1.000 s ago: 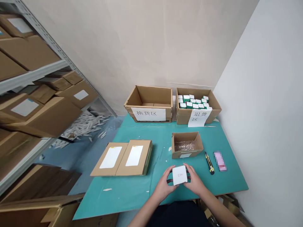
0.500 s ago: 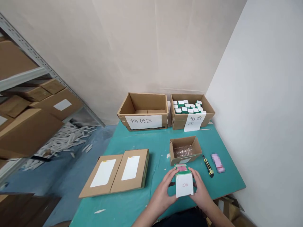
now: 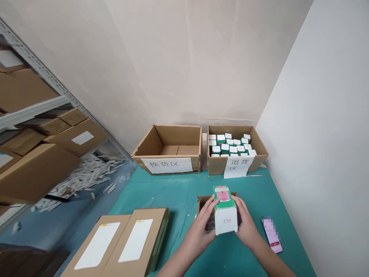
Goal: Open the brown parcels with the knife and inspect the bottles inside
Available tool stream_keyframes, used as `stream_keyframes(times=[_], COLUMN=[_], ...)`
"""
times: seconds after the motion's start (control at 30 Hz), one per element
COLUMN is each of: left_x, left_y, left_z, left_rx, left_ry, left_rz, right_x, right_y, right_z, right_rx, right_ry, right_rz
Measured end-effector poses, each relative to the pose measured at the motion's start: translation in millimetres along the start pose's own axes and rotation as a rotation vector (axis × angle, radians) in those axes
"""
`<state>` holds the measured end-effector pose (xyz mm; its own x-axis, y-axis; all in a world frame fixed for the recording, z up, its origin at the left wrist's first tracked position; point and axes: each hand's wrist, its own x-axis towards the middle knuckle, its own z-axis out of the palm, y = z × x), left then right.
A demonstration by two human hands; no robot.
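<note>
Both hands grip a small white and green carton (image 3: 225, 211) from its sides. Its top face has a pink label, and its white front has red print reading "NICE" upside down. My left hand (image 3: 198, 227) holds one side and my right hand (image 3: 245, 225) the other. The carton is in front of a small open cardboard box (image 3: 203, 204), which the carton and my hands mostly hide. A pink pixelated flat object (image 3: 271, 234) lies to the right of my right hand, apart from it.
Two open cartons stand at the back of the teal table (image 3: 178, 200): one with bare cardboard inside (image 3: 168, 140), one full of small white and green cartons (image 3: 230, 145). Flat cardboard packages (image 3: 121, 242) lie at front left. Metal shelving with brown boxes stands left; white scraps cover the floor.
The carton has turned in my hands, bringing its green and pink top into view. My view has tilted upward, so the table items sit lower in the frame, and the yellow utility knife is out of sight.
</note>
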<state>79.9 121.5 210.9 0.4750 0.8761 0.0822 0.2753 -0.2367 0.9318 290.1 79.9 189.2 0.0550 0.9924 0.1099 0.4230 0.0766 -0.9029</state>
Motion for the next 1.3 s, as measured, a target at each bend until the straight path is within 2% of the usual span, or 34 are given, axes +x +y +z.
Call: stream_keyframes(times=[0.23, 0.33, 0.43, 0.53, 0.63, 0.8, 0.93, 1.03, 1.13, 1.3], left_x=[114.4, 177.2, 251.4, 330.5, 402.6, 491.1, 540.9, 564.5, 573.0, 570.4], left_y=[12.5, 18.5, 14.7, 3.6, -9.7, -37.2, -64.0, -82.8, -101.4, -137.5], left_z=[-17.0, -25.6, -28.5, -23.4, -10.7, 15.2, 26.5, 29.7, 33.8, 49.0], left_rx=[-0.005, 0.024, -0.006, -0.077, -0.114, -0.256, -0.299, -0.294, -0.292, -0.232], left_ry=[0.012, 0.002, -0.051, -0.104, -0.099, -0.084, -0.056, -0.037, -0.044, -0.05], left_rz=[0.089, 0.157, 0.202, 0.208, 0.2, 0.237, 0.276, 0.287, 0.252, 0.164], right_x=[105.6, 159.8, 221.0, 283.9, 342.0, 417.5, 459.1, 479.8, 489.4, 491.6], right_y=[3.3, 7.5, 17.4, 31.2, 49.0, 88.8, 120.1, 139.9, 159.7, 200.0], right_z=[-35.6, -53.3, -72.1, -91.1, -108.6, -128.2, -131.8, -126.2, -115.7, -100.3], right_rx=[0.042, 0.09, 0.12, 0.138, 0.147, 0.112, 0.142, 0.206, 0.254, 0.251], right_ry=[0.06, 0.094, 0.142, 0.159, 0.183, 0.295, 0.313, 0.311, 0.306, 0.284], right_rz=[-0.098, -0.132, -0.119, -0.114, -0.199, -0.242, -0.222, -0.211, -0.175, -0.114])
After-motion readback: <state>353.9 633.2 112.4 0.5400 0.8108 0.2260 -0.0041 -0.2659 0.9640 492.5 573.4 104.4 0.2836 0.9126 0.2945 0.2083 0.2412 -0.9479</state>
